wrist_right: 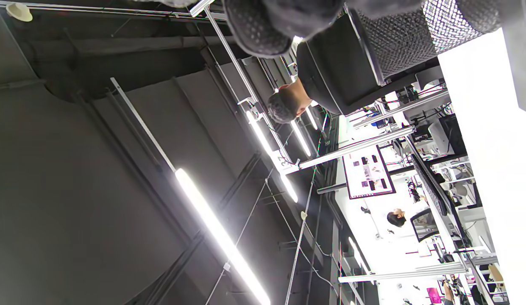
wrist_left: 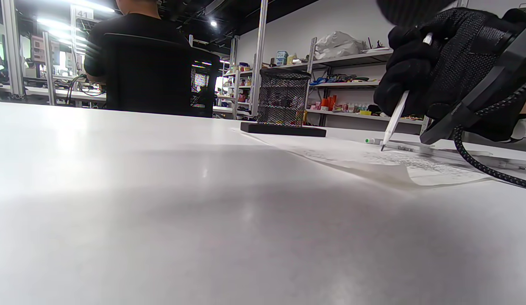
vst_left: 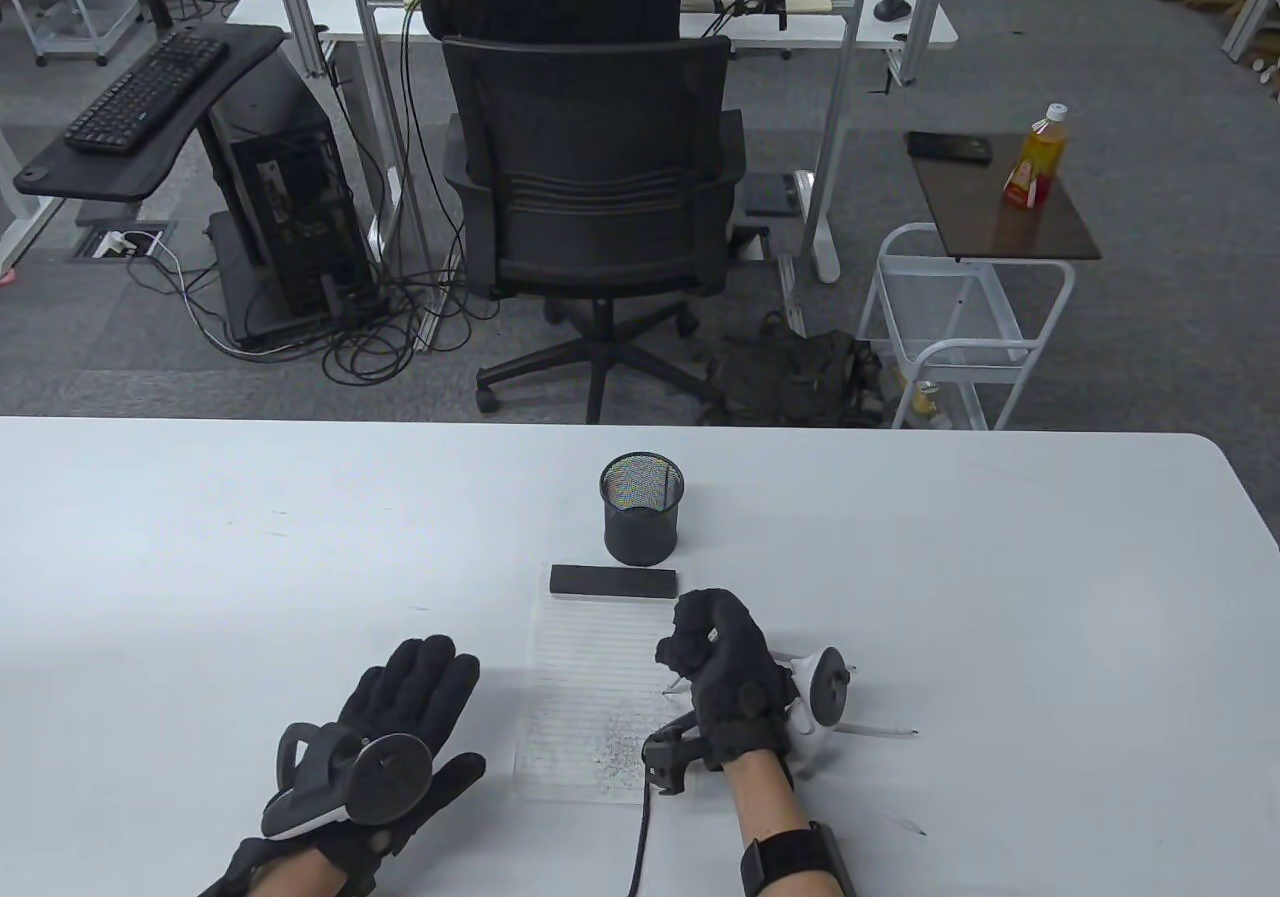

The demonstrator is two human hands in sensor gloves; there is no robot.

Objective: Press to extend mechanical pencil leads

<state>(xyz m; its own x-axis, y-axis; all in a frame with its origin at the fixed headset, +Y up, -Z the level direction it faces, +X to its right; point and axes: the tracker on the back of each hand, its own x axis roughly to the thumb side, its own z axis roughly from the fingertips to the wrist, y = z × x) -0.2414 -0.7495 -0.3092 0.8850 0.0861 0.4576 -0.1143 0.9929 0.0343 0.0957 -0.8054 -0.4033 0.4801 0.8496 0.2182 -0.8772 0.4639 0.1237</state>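
Note:
My right hand [vst_left: 708,645] grips a white mechanical pencil [wrist_left: 396,113] in a closed fist. The pencil stands steeply with its tip touching a lined paper sheet [vst_left: 590,677]. In the left wrist view its upper end shows between the curled fingers [wrist_left: 409,63]. My left hand [vst_left: 415,702] lies flat, palm down and empty, on the table to the left of the sheet. Two more white pencils [vst_left: 880,731] [vst_left: 898,821] lie on the table to the right of my right hand. In the right wrist view only gloved fingertips [wrist_right: 263,25] show at the top.
A black mesh pen cup [vst_left: 642,507] stands behind the sheet, and a flat black block [vst_left: 612,582] lies on the sheet's far edge. The white table [vst_left: 200,557] ends just beyond the cup. A cable [vst_left: 640,837] runs from my right wrist.

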